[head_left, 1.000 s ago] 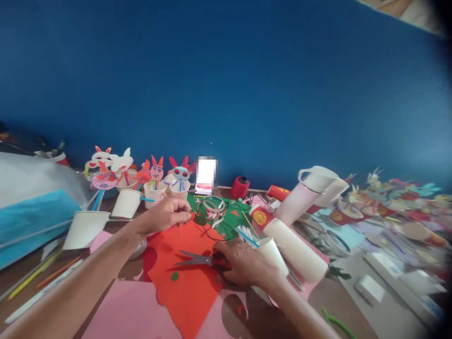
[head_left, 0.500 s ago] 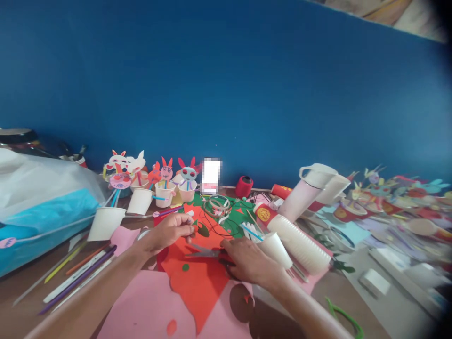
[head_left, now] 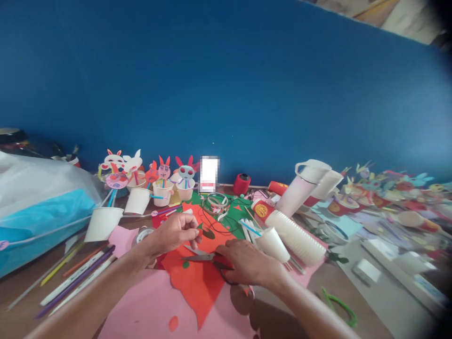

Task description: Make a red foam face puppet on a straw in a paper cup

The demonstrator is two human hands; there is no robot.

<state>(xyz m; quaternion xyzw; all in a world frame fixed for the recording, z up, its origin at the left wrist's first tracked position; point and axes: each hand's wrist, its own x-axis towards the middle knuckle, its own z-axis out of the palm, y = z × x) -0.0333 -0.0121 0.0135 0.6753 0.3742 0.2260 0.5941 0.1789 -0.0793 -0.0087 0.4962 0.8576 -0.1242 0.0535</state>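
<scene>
My right hand (head_left: 249, 261) is closed around the dark red handles of a pair of scissors (head_left: 202, 256). Their blades point left and stand apart over a sheet of orange paper (head_left: 197, 287). Just above the blade tips, my left hand (head_left: 176, 233) is closed in a pinch. A small orange-red bit shows at its fingertips, but I cannot tell whether it is held or part of the sheet behind. Pink paper (head_left: 148, 306) lies under the orange sheet, and green paper (head_left: 238, 212) lies beyond it.
Paper cups (head_left: 104, 225) with animal-face sticks stand at the back left. Right of my hands lie a white cup (head_left: 273, 245) with sticks and a long stack of cups (head_left: 300, 238). Pens (head_left: 76, 278) lie left. A white jug (head_left: 303, 188) stands near the blue wall (head_left: 226, 84).
My left hand has moved slightly right, closer to the scissors. The right hand and scissors have shifted a little left. The whole view has swung slightly.
</scene>
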